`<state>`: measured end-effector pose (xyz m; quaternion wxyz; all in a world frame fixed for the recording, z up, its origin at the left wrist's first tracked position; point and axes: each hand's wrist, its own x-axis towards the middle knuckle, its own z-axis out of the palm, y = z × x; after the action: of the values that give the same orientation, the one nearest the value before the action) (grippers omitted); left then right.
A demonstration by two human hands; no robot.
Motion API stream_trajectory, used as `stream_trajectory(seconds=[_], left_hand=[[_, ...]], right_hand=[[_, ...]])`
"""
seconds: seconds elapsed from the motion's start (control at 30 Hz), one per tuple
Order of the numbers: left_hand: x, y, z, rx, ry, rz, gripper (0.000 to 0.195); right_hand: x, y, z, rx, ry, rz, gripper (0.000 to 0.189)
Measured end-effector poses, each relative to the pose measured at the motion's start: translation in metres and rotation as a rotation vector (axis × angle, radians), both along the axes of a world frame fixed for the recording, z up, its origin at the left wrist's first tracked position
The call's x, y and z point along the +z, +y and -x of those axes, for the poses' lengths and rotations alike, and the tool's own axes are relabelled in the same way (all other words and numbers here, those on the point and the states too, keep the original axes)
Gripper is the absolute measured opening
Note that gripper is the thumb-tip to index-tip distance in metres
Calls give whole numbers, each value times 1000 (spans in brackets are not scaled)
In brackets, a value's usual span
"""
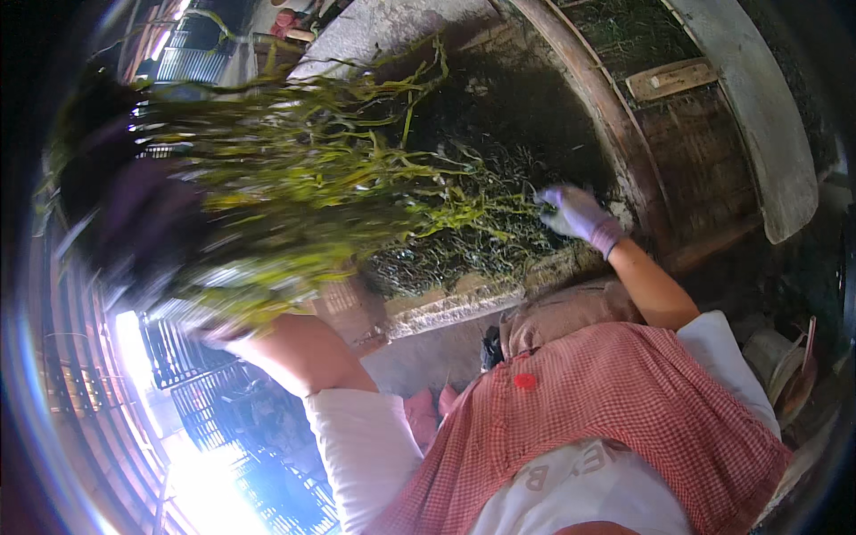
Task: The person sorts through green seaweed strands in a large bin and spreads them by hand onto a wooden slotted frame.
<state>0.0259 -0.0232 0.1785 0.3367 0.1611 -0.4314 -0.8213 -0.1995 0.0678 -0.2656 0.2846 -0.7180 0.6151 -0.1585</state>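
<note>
A large bunch of green, stringy plant strands [301, 174] hangs across the left and middle of the view, streaked by motion. My left hand [224, 328] is at its lower left edge, blurred and partly covered by the strands, and appears to grip them. Behind the bunch, at far left, is a dark purplish mass [140, 207] too blurred to identify. My right hand [578, 214], in a light purple glove, is at the bunch's right end, over darker tangled strands [461, 261]. Its fingertips are blurred, so whether they hold any strands is unclear.
A pale, rough ledge [455, 311] runs before me. To the right are a curved wooden edge [602, 87], a short wooden block [672, 79] and a long grey board [769, 134]. Dark slatted crates [221, 401] stand at lower left beside bright light.
</note>
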Motion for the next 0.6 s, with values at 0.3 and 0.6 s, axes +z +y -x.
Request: stream_trajectory(seconds=[0.3,0.6], left_hand=[[-154,45,18,370,-224,-220,35],[-223,80,55,-168,-367,-424,46]], right_hand=[[169,-14,-2,228,-1931,-318,45],[161,-34,65,243,-2330,-160,23]])
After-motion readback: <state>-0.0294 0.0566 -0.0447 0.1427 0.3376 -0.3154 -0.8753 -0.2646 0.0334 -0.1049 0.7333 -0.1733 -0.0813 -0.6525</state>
